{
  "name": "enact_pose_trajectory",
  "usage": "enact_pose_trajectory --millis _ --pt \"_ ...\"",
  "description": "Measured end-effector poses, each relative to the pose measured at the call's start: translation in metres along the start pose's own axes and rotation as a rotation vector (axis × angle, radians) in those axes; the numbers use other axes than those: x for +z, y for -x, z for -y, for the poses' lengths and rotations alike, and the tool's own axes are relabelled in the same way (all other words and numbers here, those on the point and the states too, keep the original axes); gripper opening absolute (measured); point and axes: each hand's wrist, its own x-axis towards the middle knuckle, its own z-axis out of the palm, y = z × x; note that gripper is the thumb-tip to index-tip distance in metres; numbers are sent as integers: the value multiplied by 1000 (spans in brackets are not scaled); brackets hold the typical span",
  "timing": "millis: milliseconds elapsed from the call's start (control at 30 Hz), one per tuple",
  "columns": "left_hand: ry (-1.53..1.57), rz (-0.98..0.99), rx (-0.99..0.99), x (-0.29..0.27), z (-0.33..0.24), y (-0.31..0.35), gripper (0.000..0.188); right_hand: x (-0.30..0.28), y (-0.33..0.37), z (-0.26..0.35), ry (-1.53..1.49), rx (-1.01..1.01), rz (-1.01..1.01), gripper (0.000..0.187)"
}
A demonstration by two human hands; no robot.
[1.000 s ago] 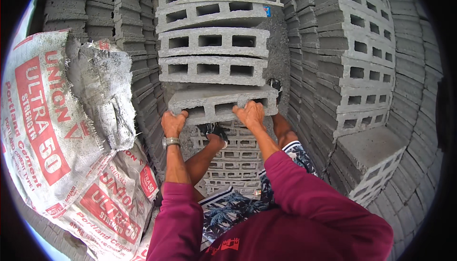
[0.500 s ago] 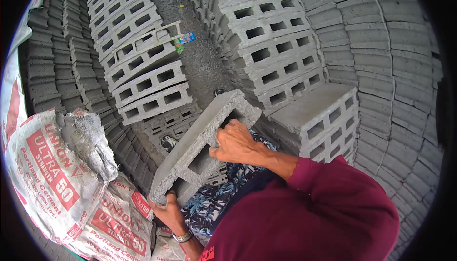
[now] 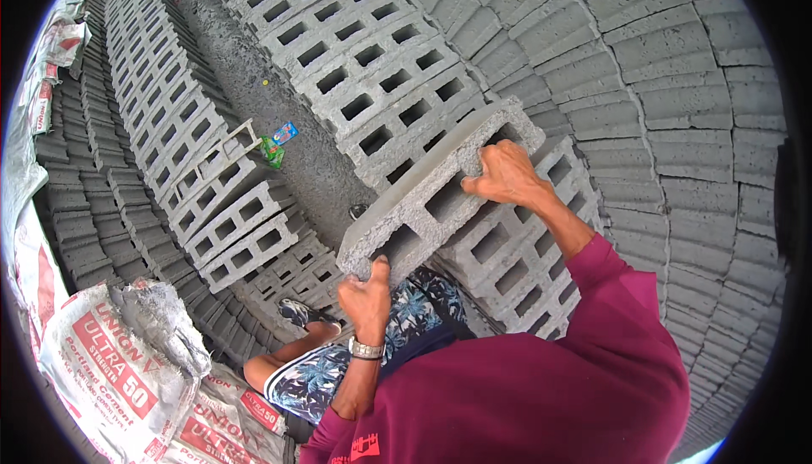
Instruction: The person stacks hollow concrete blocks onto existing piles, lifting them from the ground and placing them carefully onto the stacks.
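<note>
A grey hollow concrete block (image 3: 450, 178), its three cavities turned up toward me, hangs tilted between my two hands. My left hand (image 3: 369, 296) grips the near-left end, the thumb at the edge of that cavity. At the far-right end my right hand (image 3: 510, 175) is closed over the web, its fingers hooked into the cavities. Just below and to the right of the held block stands a short stack of like blocks (image 3: 507, 252), partly covered by it. Whether the held block touches that stack I cannot tell.
Long block rows (image 3: 385, 49) run ahead, with a wet dirt aisle (image 3: 228, 49) between two of them. Blocks wall the right side (image 3: 651, 126). Cement bags (image 3: 110, 362) sit at lower left. A metal frame (image 3: 216, 159) and a green wrapper (image 3: 271, 152) lie on the left row.
Both hands have carried the block to the right, over toward the short stack. My body and view have turned right, and my left forearm now reaches further up.
</note>
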Motion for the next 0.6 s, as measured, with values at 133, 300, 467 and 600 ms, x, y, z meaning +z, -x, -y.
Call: enact_pose_trajectory --millis 133,300,467,600 --pt "-8 -1 80 60 -31 7 63 -3 -9 -69 49 67 -77 43" --pt "-66 48 157 113 -29 14 58 0 -7 -118 -32 193 -39 45" --pt "-174 185 25 105 -61 20 63 1 -11 -128 -3 166 -12 48" --pt "-300 469 -92 87 -76 8 74 5 -12 -131 102 157 -57 55"
